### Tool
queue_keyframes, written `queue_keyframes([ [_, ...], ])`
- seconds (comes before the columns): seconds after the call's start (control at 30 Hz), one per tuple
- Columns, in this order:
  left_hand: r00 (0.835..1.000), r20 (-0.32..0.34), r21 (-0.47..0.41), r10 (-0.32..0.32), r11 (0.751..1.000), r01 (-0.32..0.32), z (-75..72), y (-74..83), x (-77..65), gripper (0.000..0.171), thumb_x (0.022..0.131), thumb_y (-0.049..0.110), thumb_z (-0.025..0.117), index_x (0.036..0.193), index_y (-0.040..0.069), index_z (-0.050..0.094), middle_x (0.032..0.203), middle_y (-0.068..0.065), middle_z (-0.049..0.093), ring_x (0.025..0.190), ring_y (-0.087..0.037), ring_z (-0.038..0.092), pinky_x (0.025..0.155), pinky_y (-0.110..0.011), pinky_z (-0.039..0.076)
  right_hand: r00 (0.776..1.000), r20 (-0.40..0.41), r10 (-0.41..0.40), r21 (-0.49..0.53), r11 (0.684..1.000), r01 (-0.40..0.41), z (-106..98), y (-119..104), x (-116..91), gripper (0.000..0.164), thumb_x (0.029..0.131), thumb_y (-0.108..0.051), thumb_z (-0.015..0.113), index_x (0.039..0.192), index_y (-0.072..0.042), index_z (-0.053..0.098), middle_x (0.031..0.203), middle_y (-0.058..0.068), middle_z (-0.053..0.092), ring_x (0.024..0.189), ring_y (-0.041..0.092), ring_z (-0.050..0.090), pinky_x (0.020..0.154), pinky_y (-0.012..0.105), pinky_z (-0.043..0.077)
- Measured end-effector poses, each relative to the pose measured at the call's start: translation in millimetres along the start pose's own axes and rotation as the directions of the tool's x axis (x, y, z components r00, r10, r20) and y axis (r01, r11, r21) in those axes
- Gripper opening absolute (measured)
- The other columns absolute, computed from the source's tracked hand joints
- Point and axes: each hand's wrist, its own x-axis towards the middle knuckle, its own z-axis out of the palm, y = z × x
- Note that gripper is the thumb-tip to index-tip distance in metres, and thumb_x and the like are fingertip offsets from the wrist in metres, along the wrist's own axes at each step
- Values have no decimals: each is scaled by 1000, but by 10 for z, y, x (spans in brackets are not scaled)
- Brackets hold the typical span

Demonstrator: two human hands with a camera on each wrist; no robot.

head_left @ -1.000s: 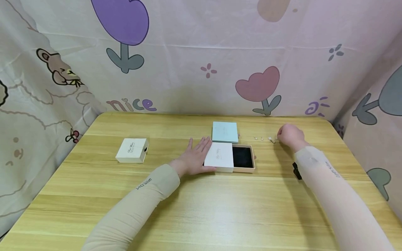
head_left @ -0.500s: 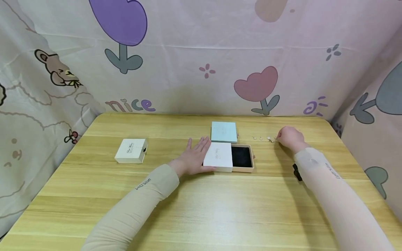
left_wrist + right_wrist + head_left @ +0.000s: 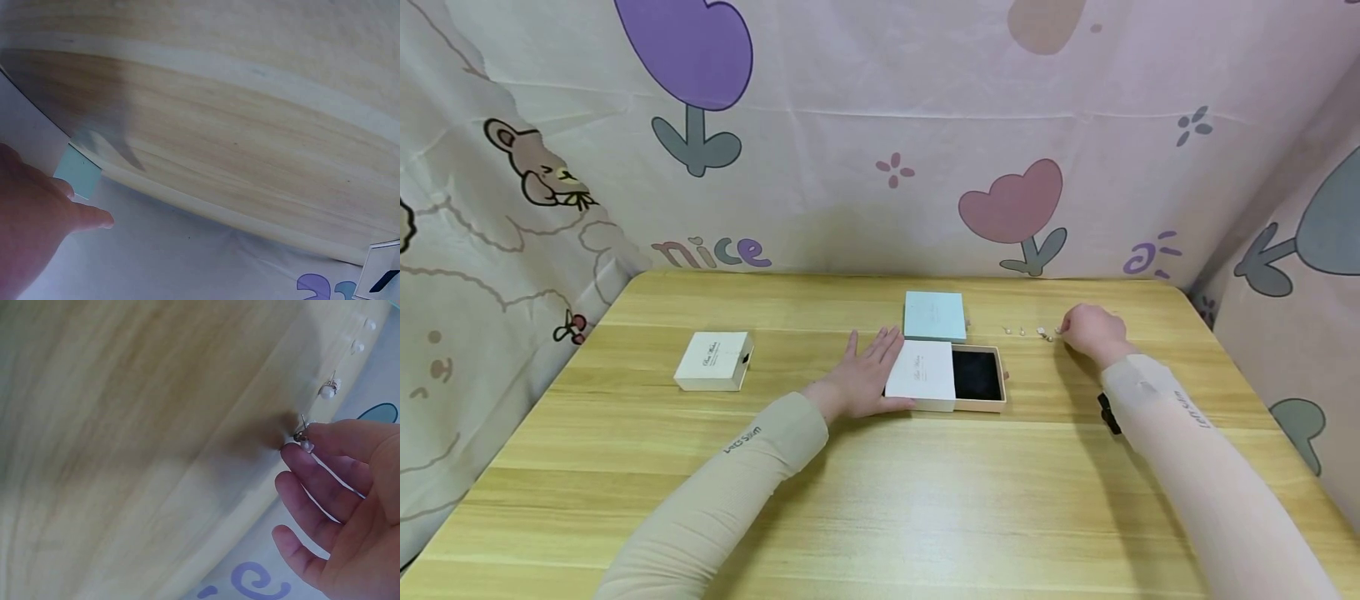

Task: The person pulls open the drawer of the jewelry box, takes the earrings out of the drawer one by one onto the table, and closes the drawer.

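Observation:
My left hand (image 3: 867, 379) lies with its fingers spread and straight at the left side of a white jewelry box (image 3: 925, 373), fingertips right at its edge. Out of that box's right side sticks a drawer (image 3: 978, 406) with a black pad. Farther right, my right hand (image 3: 1093, 332) is low over the table, and its thumb and index finger pinch a small pearl earring (image 3: 305, 446), its thin metal post showing in the right wrist view. Beside it a pair of pearl earrings (image 3: 328, 391) lies close together, with smaller pearl earrings (image 3: 357, 345) beyond.
A pale blue box (image 3: 935, 316) stands right behind the white one. At the left is another white box (image 3: 714, 361) with a dark notch. A black object (image 3: 1108, 414) shows beside the right forearm. A patterned cloth (image 3: 850, 192) hangs behind the table.
My right hand has come slightly toward me, its fingers staying at the earring. The left hand and the boxes stay in place.

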Motion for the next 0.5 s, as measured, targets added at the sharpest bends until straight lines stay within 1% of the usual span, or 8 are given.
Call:
queue_keyframes([
  [0.17,1000,1,5,-3,1000,3,-13,8,-6,102,84,74,35,151,7,-4,159,-10,-3,147,-24,-1,113,-60,0,1000,16,11,-4,1000,-11,-16,-4,-11,25,89,-19,53,100,-1,67,110,25,64,98,42,59,77,55,45],
  [0.4,1000,1,-3,-5,1000,5,-21,11,-8,102,84,74,36,151,7,-4,159,-9,-3,147,-23,-2,113,-59,0,1000,26,17,-29,999,-16,-34,0,-33,24,88,-17,52,99,-2,67,108,24,64,95,38,60,74,53,48],
  [0.5,1000,4,-5,-9,1000,9,-13,8,-8,102,84,74,36,151,8,-4,159,-9,-4,147,-23,-2,113,-59,0,999,32,19,-31,999,-18,-44,-1,-45,24,89,-18,52,99,-1,67,107,23,64,94,38,60,73,53,47],
])
